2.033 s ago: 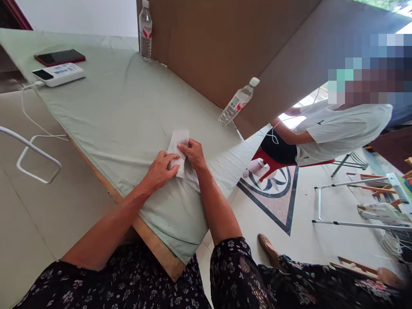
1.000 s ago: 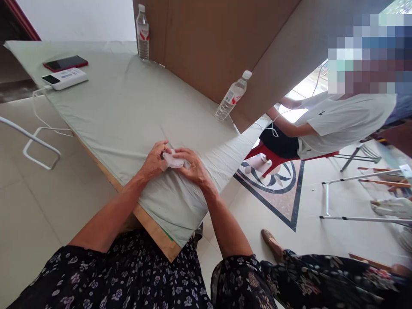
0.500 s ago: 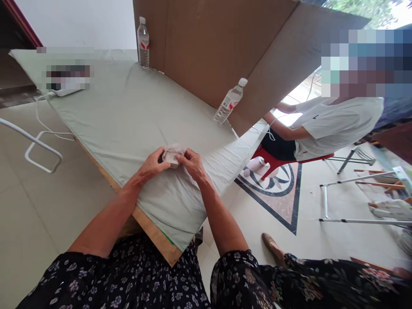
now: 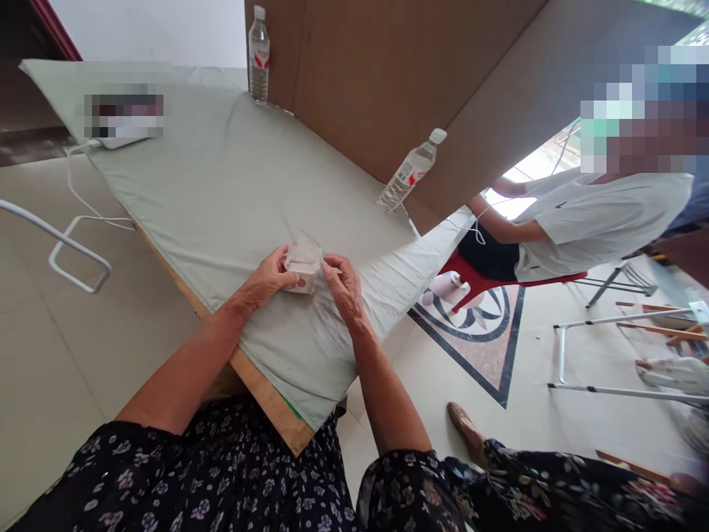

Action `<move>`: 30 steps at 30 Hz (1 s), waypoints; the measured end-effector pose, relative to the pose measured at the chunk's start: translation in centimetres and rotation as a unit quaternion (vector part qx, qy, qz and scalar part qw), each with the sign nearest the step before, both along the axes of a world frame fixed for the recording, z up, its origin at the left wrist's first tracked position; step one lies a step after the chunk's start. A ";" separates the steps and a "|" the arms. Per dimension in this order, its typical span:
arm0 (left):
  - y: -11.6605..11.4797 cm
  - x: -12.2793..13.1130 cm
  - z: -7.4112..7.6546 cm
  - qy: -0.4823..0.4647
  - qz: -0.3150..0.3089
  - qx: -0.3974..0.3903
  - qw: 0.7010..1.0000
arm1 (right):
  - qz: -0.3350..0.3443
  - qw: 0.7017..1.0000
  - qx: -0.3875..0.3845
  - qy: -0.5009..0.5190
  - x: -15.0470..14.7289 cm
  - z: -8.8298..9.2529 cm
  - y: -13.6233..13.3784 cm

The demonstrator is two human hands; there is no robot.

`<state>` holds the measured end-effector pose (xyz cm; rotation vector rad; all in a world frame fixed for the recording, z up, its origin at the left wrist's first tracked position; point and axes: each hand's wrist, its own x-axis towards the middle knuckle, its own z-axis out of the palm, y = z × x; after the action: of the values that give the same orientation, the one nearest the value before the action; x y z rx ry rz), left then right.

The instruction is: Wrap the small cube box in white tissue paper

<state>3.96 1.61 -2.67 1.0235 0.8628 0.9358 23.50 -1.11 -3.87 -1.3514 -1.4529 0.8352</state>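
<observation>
Near the front corner of the cloth-covered table (image 4: 221,192), my left hand (image 4: 269,279) grips a small pale box (image 4: 300,283) from its left side, thumb along the near face. Reddish-brown print shows on that face. Thin translucent plastic wrap (image 4: 304,251) stands up loosely from the top of the box. On the right, my right hand (image 4: 344,288) has its fingers bent in a pinch at the wrap's right edge. The exact spot where its fingertips meet the wrap is hard to see.
A water bottle (image 4: 259,55) stands upright at the back; another bottle (image 4: 408,174) appears tilted beside a large cardboard sheet (image 4: 377,81). A white device (image 4: 130,137) with a cable lies far left. Behind the cardboard sits a person in a white shirt (image 4: 603,222).
My right hand has moved off the box to its right side. The box has turned so its printed face shows, and the wrap stands higher. The view has shifted slightly.
</observation>
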 end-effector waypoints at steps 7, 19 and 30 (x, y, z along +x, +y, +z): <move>-0.2 -0.4 -0.1 0.036 -0.052 0.028 0.998 | 0.118 0.992 0.009 -0.043 -0.4 -0.6 1.3; 0.0 -0.4 0.1 0.069 -0.053 0.022 0.996 | 0.066 0.993 -0.042 0.089 -0.4 -1.2 -0.7; -0.2 -0.7 0.3 0.077 -0.056 0.038 0.995 | 0.095 0.994 -0.025 -0.039 -0.6 0.0 -0.8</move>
<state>3.26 1.43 -2.40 1.2107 0.8936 0.8075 22.91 -1.91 -3.88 -1.3085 -1.6511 0.9545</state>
